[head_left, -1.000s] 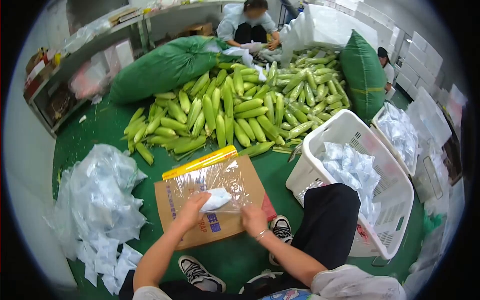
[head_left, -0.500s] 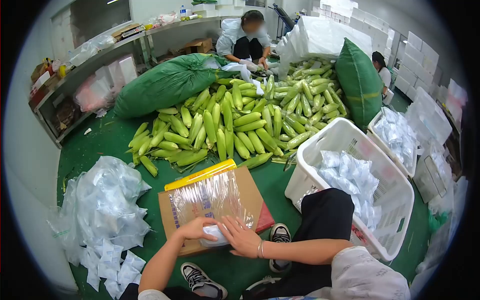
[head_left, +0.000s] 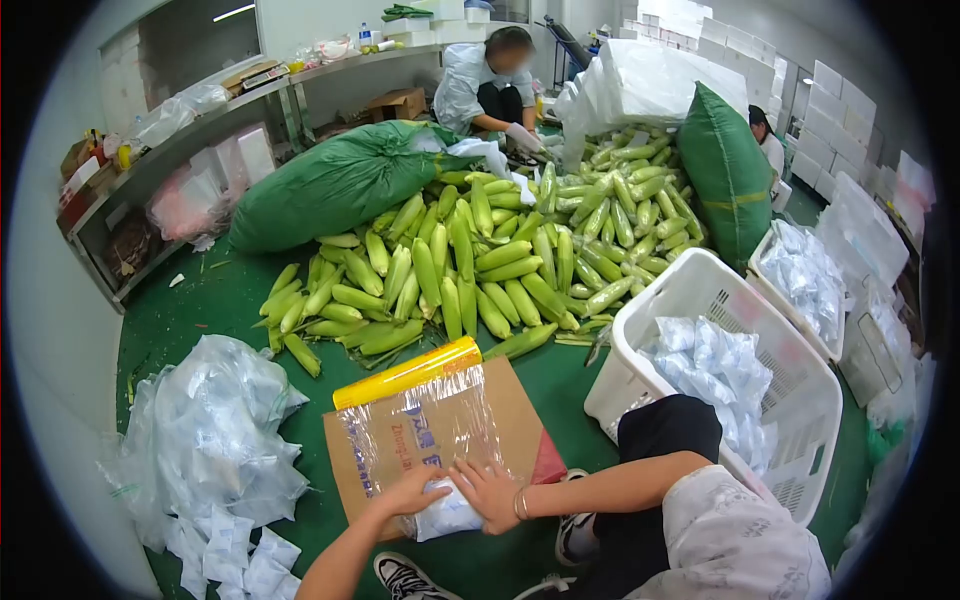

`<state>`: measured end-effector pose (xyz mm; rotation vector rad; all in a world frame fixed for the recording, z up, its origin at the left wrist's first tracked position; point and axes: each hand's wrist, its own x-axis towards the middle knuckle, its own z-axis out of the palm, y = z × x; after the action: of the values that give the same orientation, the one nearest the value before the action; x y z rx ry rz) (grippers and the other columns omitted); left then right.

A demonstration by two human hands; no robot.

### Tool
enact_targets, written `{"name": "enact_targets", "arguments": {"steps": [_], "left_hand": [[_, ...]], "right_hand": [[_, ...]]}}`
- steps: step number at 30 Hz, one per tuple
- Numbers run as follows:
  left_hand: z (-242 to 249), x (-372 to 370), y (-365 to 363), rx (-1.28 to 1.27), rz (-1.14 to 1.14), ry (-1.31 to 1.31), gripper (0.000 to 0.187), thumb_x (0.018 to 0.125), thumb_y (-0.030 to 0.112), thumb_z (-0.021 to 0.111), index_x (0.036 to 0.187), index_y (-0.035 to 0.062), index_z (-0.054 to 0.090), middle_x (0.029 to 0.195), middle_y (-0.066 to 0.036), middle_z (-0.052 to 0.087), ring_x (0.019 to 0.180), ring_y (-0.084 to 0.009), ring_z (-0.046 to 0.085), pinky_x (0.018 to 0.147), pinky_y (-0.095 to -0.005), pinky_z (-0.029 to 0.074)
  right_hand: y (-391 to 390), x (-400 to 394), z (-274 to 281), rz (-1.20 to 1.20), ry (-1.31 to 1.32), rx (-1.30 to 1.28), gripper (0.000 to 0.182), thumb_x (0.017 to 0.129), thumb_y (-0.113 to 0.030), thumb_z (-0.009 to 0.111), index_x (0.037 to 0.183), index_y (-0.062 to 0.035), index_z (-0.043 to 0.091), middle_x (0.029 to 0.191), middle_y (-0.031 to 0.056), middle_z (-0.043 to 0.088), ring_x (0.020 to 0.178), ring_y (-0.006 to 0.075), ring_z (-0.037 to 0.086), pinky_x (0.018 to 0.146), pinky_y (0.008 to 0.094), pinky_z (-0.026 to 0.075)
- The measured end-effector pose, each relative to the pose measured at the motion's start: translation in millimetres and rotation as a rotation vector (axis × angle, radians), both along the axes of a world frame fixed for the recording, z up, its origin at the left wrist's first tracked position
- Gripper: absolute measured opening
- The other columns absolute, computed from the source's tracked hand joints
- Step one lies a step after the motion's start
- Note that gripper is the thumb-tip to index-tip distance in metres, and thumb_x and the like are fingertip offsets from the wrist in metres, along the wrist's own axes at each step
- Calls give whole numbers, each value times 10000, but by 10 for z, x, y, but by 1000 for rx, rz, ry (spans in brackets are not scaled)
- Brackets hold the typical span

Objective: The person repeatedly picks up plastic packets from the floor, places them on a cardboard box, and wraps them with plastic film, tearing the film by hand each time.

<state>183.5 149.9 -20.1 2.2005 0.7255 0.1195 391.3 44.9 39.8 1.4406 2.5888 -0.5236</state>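
Both hands press a white packet flat on a cardboard sheet.

Left hand (head_left: 415,492) and right hand (head_left: 488,493) lie with fingers spread on the packet (head_left: 447,514) (under clear film (head_left: 425,425)), at the cardboard's (head_left: 520,405) near edge; the yellow roll (head_left: 408,372) lies beyond; corn (head_left: 480,260) is heaped behind; a white basket (head_left: 690,290) stands right.

Blue print shows on the brown cardboard box (head_left: 500,415) lying flat on the green floor, seen through the clear cling film (head_left: 425,430) stretched over it. The letters are too blurred by the plastic to be read with certainty. No other text, label or number in the room is legible.
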Motion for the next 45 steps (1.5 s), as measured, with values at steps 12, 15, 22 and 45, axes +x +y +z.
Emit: {"name": "enact_targets", "arguments": {"steps": [12,15,22,45], "left_hand": [[371,95,-240,-271,50,162,346,890,279,583,1106,13,629,994,-200,608,926,-296,596,812,-375,471],[875,203,-473,488,293,-13,412,822,322,654,1085,6,635,981,-208,606,925,-354,580,843,-429,455],[534,517,1,630,384,4,579,732,517,703,1017,16,647,893,-190,647,859,-362,628,761,-446,497],[-483,510,-2090,-2115,110,-1058,824,822,720,379,1266,35,489,1094,-170,586,892,-339,581,810,-419,474]], "right_hand": [[59,22,-55,86,192,-50,927,548,-179,754,1313,116,321,1185,236,533,1066,365,549,907,415,463],[930,58,19,101,168,-608,749,526,-144,717,1204,50,467,1075,180,610,941,315,603,844,381,484],[1841,174,-589,148,571,-849,577,653,-132,662,1208,-16,557,1216,152,580,1074,232,548,956,339,401],[-157,-25,-129,-122,1056,-453,427,929,-418,525,1129,-51,611,1100,130,621,1092,241,551,994,314,388]]}}
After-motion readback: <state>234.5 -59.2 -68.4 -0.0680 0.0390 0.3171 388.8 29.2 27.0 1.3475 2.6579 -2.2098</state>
